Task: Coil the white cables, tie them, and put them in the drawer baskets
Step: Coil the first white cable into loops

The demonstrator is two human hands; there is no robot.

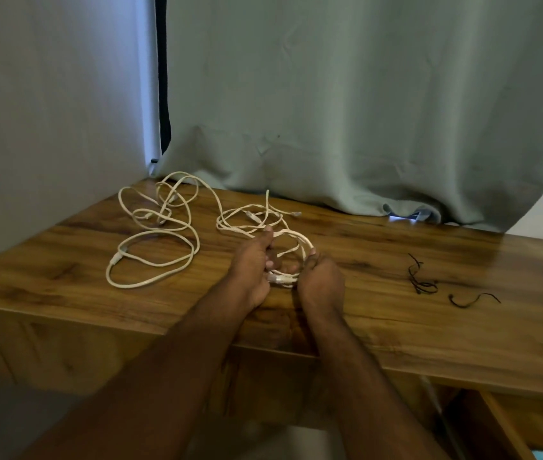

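Both hands meet over the middle of the wooden table [379, 313]. My left hand [253, 270] and my right hand [320, 283] grip a small coil of white cable [300, 242] between them, its connector end [281, 278] showing between the palms. The uncoiled part of this cable [247, 224] trails in loose loops behind the hands. A second white cable [154, 234] lies tangled in wide loops at the table's left. Thin black ties [424, 280] and one more black tie [472, 300] lie on the right of the table.
A pale green curtain [363, 111] hangs behind the table and drapes onto its back edge. A white wall [47, 111] stands at the left. A wooden drawer edge [502, 423] shows open below the table at the lower right.
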